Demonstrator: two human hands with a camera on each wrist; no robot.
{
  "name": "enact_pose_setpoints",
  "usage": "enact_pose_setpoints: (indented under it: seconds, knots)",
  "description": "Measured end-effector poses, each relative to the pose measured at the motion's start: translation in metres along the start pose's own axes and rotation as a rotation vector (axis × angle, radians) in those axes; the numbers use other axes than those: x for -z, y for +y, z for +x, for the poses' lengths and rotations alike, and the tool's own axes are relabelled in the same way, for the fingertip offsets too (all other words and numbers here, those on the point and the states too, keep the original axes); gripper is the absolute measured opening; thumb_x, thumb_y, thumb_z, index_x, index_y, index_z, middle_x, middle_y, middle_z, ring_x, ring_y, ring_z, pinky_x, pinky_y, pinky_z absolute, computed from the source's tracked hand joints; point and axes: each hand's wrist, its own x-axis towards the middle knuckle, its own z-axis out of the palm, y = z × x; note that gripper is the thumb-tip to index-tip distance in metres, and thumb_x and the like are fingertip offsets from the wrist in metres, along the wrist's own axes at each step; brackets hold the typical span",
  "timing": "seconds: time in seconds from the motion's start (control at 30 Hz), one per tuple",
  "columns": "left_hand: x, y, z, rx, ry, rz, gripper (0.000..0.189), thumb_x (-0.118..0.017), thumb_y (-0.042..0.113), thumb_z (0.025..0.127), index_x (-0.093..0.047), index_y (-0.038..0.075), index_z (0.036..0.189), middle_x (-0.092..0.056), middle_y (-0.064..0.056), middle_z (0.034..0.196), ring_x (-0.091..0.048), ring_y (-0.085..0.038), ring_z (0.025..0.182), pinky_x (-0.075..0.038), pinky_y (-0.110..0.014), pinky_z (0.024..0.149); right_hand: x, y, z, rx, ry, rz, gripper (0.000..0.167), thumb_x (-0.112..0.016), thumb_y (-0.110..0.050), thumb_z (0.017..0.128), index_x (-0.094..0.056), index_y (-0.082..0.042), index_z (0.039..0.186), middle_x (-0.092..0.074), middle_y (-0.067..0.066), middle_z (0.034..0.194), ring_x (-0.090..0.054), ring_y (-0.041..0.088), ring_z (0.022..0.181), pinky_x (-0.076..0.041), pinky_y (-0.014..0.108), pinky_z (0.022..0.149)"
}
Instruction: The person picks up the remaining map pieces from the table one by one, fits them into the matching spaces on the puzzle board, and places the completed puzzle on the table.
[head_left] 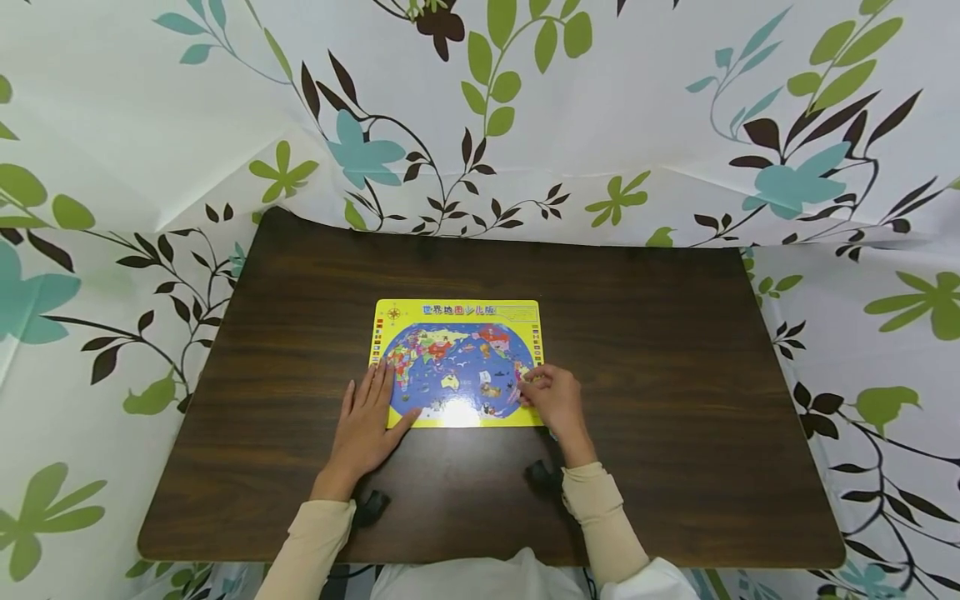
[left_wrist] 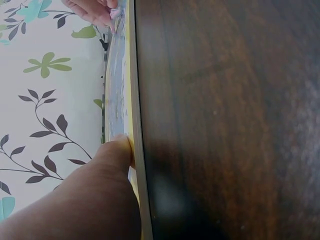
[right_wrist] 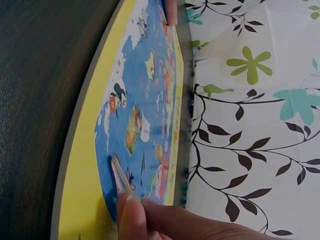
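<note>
A world map puzzle board (head_left: 502,421) with a yellow border and a blue oval map lies flat on the table. My left hand (head_left: 363,433) rests on its left side, fingers straight and spread, the thumb on the near edge. At the right part of the map, my right hand (head_left: 557,407) pinches a thin pinkish puzzle piece (right_wrist: 120,175) between thumb and fingertips. In the right wrist view the piece stands tilted over the map, with a dark gap beside it. My fingers hide part of it.
The dark brown wooden table (head_left: 660,350) extends around the board on all sides. Behind it hangs a white cloth (head_left: 615,100) with a leaf and flower print, which also shows at both sides.
</note>
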Motion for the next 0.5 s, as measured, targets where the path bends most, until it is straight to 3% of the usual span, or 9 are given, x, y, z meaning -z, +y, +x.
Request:
enact_pose_setpoints:
  seconds: [0.5]
  knots:
    - [-0.0004,0.0024,0.0002,-0.009,0.017,-0.017,0.093,-0.052,0.06,0.102,-0.014,0.003,0.165,-0.008,-0.016,0.173,-0.004,-0.035,0.159,0.005,-0.059,0.125,-0.0033,-0.0007,0.0042,-0.023,0.047,-0.043,0.015,-0.08,-0.005,0.09,-0.073,0.007,0.097,-0.069,0.014,0.076,-0.071,0.017,0.061,-0.061,0.028,0.06]
